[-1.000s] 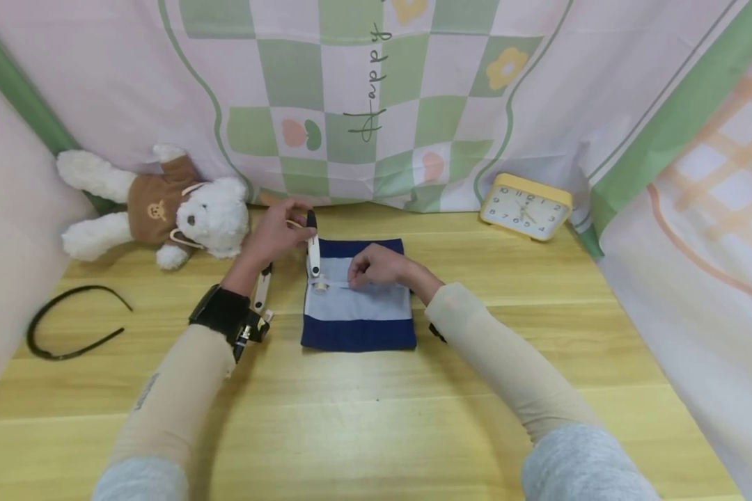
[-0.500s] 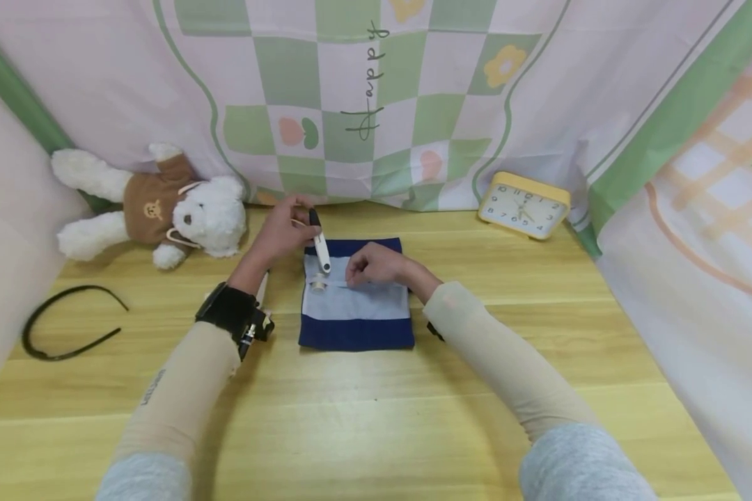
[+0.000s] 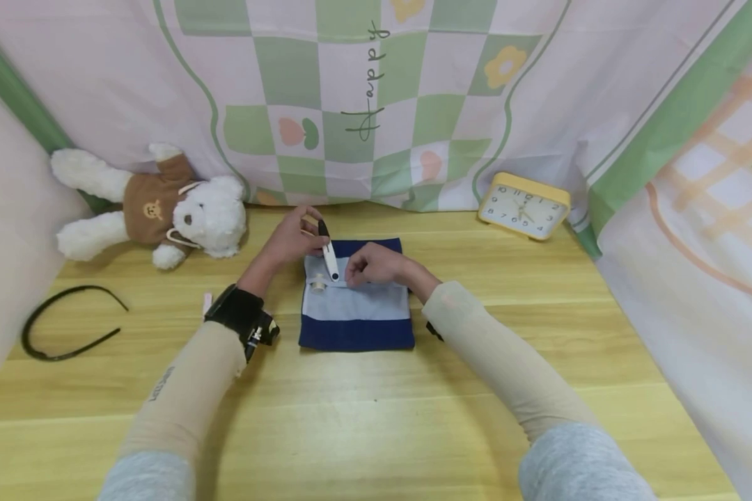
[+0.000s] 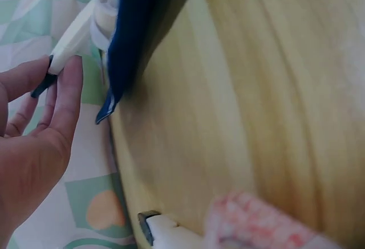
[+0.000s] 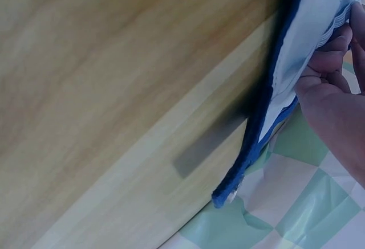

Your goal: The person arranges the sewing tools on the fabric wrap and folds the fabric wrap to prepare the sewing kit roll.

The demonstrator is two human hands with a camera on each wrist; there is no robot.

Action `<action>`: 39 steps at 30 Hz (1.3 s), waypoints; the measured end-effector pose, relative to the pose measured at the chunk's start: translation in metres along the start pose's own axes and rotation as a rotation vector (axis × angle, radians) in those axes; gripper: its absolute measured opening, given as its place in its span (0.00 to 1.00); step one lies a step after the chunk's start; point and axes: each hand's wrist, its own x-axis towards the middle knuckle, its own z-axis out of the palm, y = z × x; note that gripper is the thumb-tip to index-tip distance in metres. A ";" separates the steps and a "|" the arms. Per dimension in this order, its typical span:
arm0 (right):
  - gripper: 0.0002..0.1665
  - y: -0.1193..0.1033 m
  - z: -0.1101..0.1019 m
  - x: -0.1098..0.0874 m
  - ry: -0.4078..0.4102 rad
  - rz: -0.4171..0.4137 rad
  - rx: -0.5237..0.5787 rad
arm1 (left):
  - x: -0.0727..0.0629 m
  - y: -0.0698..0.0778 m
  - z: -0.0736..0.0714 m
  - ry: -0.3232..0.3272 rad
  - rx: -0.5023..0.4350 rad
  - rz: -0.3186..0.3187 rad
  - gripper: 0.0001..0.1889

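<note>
Nearest were the person's two grey sleeves (image 3: 583, 463), with tan arm covers (image 3: 507, 362) coming out of them. Both arms reached over the wooden desk (image 3: 376, 431). A black band (image 3: 238, 311) with a little gadget on it went around the left wrist. A small pink and white thing (image 3: 207, 301) lay just beside that band, and a black hair hoop (image 3: 25, 334) lay off to the left. In the left wrist view, a white thing with a black end (image 4: 171, 235) was on the desk too.

A bit farther in, a dark blue cloth (image 3: 357, 335) with a pale blue middle lay flat. On its left part sat a small pale roll (image 3: 318, 284). A thin white strip (image 5: 336, 27) went from the roll to the right hand (image 3: 376, 266), which pinched it with bent fingers. The left hand (image 3: 291, 240) held the black end of a white and black tool (image 3: 331, 261) between thumb and fingers. The tool leaned over the cloth, its white tip at the strip, between the roll and the right hand. I cannot tell if the tip touched the strip.

At the back, a fluffy white toy (image 3: 153, 205) in a brown top lay on the left, and a yellow clock (image 3: 523, 209) leaned back on the right. Behind them hung a checked curtain (image 3: 370, 90) that said "Happy".
</note>
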 end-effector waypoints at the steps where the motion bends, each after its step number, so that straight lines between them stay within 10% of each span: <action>1: 0.06 0.000 0.000 0.000 0.000 -0.001 -0.002 | 0.000 -0.001 0.001 -0.006 -0.004 -0.009 0.24; 18: 0.05 0.000 0.001 0.000 0.000 0.005 -0.002 | 0.001 -0.008 0.008 -0.043 -0.022 -0.042 0.29; 39: 0.05 0.002 0.000 -0.001 0.005 -0.014 0.013 | -0.007 -0.013 0.007 -0.234 0.190 -0.023 0.25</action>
